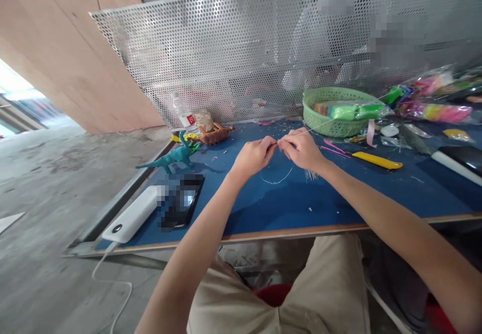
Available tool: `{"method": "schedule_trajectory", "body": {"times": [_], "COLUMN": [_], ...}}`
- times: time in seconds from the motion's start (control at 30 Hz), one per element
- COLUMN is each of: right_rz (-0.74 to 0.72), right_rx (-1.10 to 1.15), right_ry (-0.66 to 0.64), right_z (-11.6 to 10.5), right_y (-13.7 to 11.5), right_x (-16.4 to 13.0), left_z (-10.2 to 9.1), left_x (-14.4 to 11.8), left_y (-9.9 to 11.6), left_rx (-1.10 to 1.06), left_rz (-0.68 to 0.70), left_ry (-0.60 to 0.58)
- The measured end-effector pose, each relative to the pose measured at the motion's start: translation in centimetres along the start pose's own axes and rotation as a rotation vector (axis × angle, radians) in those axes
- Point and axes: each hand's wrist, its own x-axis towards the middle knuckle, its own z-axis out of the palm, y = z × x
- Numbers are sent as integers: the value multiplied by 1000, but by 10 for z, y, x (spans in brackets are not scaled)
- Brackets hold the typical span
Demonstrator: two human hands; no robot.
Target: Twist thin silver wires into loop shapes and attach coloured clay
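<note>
Both my hands meet above the blue tabletop, fingertips nearly touching. My left hand (256, 154) is closed in a pinch, and my right hand (300, 148) pinches close beside it. Between them they hold a thin white strand (275, 182), which hangs in a loop below the fingers; whether it is wire or thread I cannot tell. A straight length of it seems to slant up from my right hand toward the green basket (324, 123). The exact pinch points are hidden by the fingers. Beneath my right hand lies a bundle of thin pale strands (312, 175).
A yellow utility knife (377, 160) and pink strips (335, 150) lie right of my hands. Toy dinosaurs, one teal (169, 159), one brown (215, 135), stand left near a bottle (183, 113). A phone (183, 201) and white power bank (131, 213) lie front left. A perforated metal panel (226, 47) closes the back.
</note>
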Motion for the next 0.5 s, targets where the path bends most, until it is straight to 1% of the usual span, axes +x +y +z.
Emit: {"method": "schedule_trajectory", "body": {"times": [0.07, 0.13, 0.27, 0.3, 0.4, 0.43, 0.5], "right_rz": [-17, -65, -120, -124, -162, -186, -234], "right_rx": [-37, -93, -136, -135, -106, -84, -24], "right_ry": [8, 21, 31, 34, 8, -13, -56], "right_z": [-1, -2, -5, -6, -11, -13, -17], "right_y": [5, 13, 23, 24, 25, 26, 27], "right_x": [0, -1, -2, -2, -2, -2, -1], "left_z": [2, 4, 6, 6, 6, 5, 4], "left_x": [0, 0, 2, 3, 3, 3, 2], "left_y": [0, 0, 0, -1, -4, -6, -9], "left_rx": [-156, -303, -468, -532, -739, -783, -828], "left_rz": [-45, -95, -183, -224, -386, -422, -445], "left_ry": [-9, -31, -35, -52, -165, -199, -241]}}
